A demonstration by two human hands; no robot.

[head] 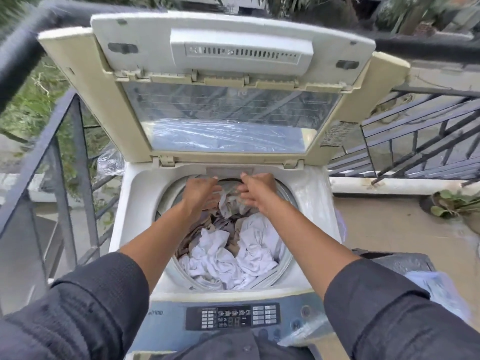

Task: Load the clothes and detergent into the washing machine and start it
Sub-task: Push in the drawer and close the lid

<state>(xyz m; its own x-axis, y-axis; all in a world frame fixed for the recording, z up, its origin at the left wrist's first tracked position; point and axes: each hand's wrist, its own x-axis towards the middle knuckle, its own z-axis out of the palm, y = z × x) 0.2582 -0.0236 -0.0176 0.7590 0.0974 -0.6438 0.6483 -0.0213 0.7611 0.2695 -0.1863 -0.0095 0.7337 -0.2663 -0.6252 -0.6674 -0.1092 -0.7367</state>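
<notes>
The washing machine [135,209] fills the middle of the view, a top-loader standing on a balcony, its folding lid [228,74] swung up and back toward twelve o'clock and its control panel [232,317] lit at six o'clock, just in front of the person. Black railings [52,157] run past at nine and three o'clock, and a potted plant [452,203] sits on the floor near three. Inside the drum [287,258] lie the clothes [249,242], a crumpled heap of white and beige pieces that already reaches well up the tub. They look dry, light and wholly limp (nothing here to break or slip), so I judge they are best taken by a bunched fold near the top of the heap and pushed down, not lifted by a loose edge that would trail over the rim. Both arms stretch forward in dark sleeves pushed up the forearms, converging toward twelve o'clock over the far side of the drum. The left hand [200,193] lies palm down with fingers loosely spread and bent onto the cloth; whether it grips or only presses I cannot tell. The right hand [255,190] has its fingers curled in, pinching a greyish fold at the top of the heap. No detergent shows in view, so that step seems not yet done.
</notes>
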